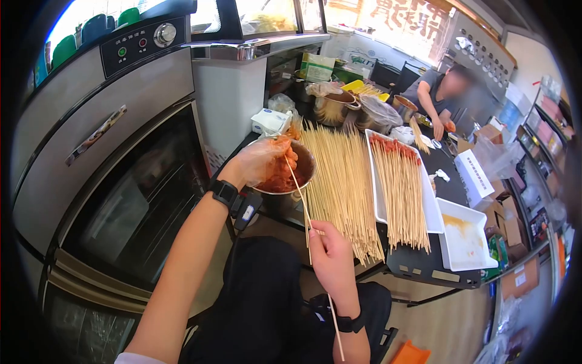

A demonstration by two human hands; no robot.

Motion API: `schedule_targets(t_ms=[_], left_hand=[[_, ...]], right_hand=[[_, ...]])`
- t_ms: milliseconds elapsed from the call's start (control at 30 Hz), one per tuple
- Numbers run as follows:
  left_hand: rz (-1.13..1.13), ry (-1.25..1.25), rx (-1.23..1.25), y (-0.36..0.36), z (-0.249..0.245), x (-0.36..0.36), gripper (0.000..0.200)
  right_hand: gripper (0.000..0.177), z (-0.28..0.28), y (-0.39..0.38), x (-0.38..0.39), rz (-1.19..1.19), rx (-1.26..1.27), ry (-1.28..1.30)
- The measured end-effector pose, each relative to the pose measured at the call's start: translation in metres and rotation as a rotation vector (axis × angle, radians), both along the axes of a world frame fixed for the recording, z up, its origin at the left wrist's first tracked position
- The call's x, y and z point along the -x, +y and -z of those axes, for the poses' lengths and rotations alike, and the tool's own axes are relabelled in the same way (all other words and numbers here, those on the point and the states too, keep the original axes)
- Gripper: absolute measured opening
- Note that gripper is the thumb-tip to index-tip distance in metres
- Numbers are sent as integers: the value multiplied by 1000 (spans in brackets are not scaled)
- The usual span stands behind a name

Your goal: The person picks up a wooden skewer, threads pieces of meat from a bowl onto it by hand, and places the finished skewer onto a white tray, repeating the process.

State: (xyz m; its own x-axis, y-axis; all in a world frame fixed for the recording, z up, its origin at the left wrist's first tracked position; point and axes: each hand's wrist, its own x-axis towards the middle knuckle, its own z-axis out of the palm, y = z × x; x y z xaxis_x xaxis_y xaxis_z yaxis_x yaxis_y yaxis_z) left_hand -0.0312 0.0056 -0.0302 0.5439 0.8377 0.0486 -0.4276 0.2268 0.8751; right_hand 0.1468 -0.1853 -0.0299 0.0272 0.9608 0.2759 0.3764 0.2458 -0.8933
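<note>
Beginning low in the view, following the bare tail of a thin bamboo skewer up past a black wristband and into the ungloved right hand. Pinching the shaft there between thumb and forefinger, curling the other fingers inward. Running the skewer's long axis away from the wearer, slanting upward and slightly leftward, pointing the far end into the metal pot. Meeting a chunk of red-coated meat at that end, though being unable to tell piercing from mere touching. Gripping meat over the pot in the left hand, hiding the exact finger placement under crinkled clear plastic.

Judging the skewer to be very light, stiff lengthwise, springy sideways, apt to splinter; favouring a hold on the dry mid-shaft, clear of the tip. Expecting the meat to be soft and slippery, so calling for cupping rather than squeezing.

Moving outward, finding a broad heap of bamboo skewers beside the pot, lying roughly parallel. Seeing next a white tray bearing loaded skewers, pointing meat ends farther off and jutting bare tails over the near edge. Passing a second white tray, showing a yellowish smear. Ending far back at a co-worker, leaning forward.
</note>
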Motion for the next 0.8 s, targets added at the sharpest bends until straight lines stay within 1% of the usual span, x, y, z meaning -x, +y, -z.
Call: schedule_targets(t_ms=[33,67,167,200,267,400,467,500,567,600,667,700,767,800], left_hand=[[-26,1,6,0,0,0,16],[-25,2,6,0,0,0,16],[-38,-9,33,0,-1,-1,18],[-59,-7,58,0,-1,-1,18],[-79,-5,83,0,-2,-1,19],[-62,-22,95,4,1,0,19],[-59,-21,83,6,5,2,18],[-54,-33,59,7,6,2,18],[-51,-44,35,7,5,3,17],[-54,-41,49,7,5,3,17],[-56,-39,65,5,1,1,16],[-95,-41,108,5,-1,0,17],[-134,-42,152,4,-1,-1,18],[-145,-31,132,4,-1,-1,19]], right_hand=[[13,1,0,2,29,-88,-83],[13,0,0,5,30,-89,-82],[14,-3,-1,10,48,-118,-213],[14,-2,-1,11,48,-116,-213],[14,2,2,14,93,-270,-310],[14,6,5,15,72,-348,-391],[15,6,7,17,75,-243,-268],[15,9,9,16,72,-242,-267],[16,17,14,12,-44,-71,48],[16,17,15,13,-46,-71,49],[17,15,15,12,80,-352,-302],[17,15,15,13,80,-352,-303],[18,18,17,14,92,-608,-676],[18,21,18,15,93,-608,-674]])
